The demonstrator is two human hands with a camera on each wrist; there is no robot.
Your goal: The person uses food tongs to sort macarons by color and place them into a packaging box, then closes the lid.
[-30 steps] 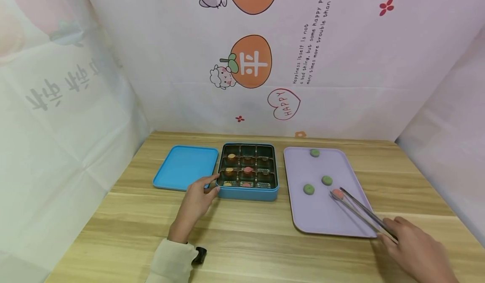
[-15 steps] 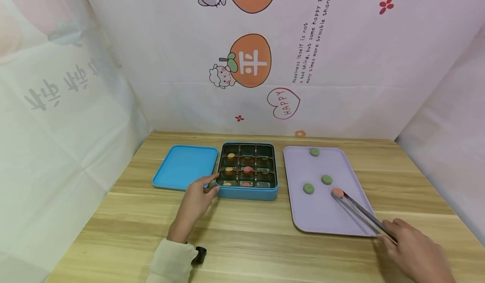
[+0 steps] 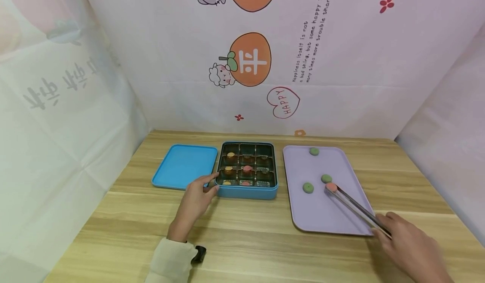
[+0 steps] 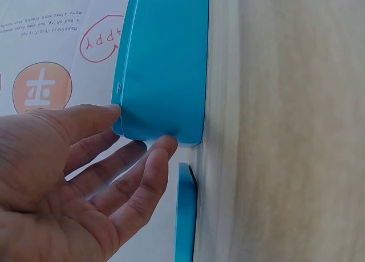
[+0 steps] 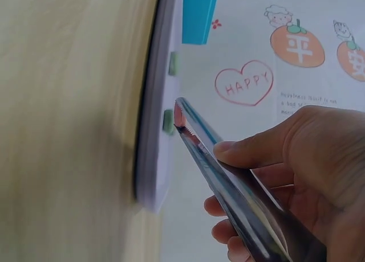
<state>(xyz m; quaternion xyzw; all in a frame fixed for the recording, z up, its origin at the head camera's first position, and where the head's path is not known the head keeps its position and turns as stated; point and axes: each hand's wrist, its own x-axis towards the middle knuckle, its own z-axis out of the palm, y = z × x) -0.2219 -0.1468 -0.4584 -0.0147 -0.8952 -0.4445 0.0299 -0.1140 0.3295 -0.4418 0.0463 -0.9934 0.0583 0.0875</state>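
Observation:
My left hand point(image 3: 195, 198) rests its fingertips against the near left corner of a blue tin point(image 3: 248, 193); in the left wrist view its thumb touches the rim while loosely bent fingers lie by the side. Inside the tin, a divided insert holds yellow and pink round sweets in its left and middle compartments. My right hand point(image 3: 407, 243) grips metal tongs point(image 5: 225, 196), whose tips pinch a pink round sweet point(image 3: 331, 187) over the lilac tray point(image 3: 322, 215). Close by are green sweets point(image 3: 308, 188), with another green sweet point(image 3: 314, 151) at the far edge.
A blue lid point(image 3: 185, 167) lies left of the tin, partly behind my left hand. The wooden table point(image 3: 261, 241) ends at a printed white cloth point(image 3: 189, 85) hung behind it, with more cloth at both sides.
The tongs have closed on the pink sweet, and it has shifted left and slightly away, nearer a green sweet. My right hand has moved a little left. My left hand stays at the tin.

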